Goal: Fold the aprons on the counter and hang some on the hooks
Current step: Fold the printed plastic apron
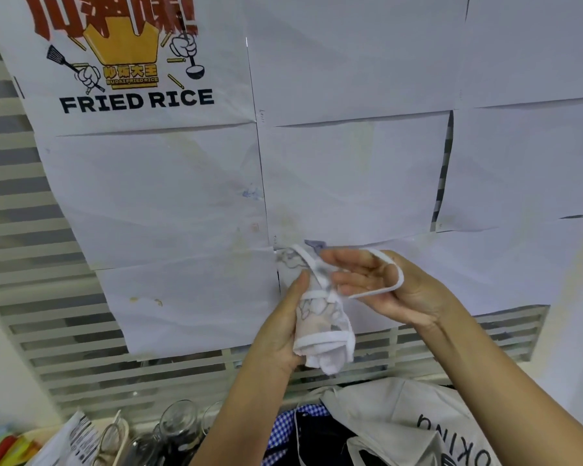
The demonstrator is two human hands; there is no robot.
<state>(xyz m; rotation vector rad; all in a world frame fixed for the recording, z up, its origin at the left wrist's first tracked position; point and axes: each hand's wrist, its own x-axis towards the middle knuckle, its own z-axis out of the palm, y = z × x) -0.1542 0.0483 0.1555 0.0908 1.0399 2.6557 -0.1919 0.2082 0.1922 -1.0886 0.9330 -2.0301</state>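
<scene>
Apron bundle (320, 331), pale with a faint grey print and white edging, is rolled up tight and held upright in the air in front of the wall, well above the heap of cloth below. The left hand (280, 331) grips it from the side, fingers wrapped behind it and the thumb pressed along its front. The right hand (384, 287) sits just beside the top of the bundle with its fingers stretched almost straight; the white strap (399, 274) runs from the bundle and loops round those fingers, and I can't see any pinch on it. Under the hands lies a beige apron (401, 415) with dark lettering, next to a blue checked cloth (285, 428) and a dark cloth (320, 442). Further left stand glass jars (179, 422) and a pair of spectacles (110, 438). White paper sheets (350, 179) cover the slatted wall (14, 230), beside a fried rice poster (132, 62)
</scene>
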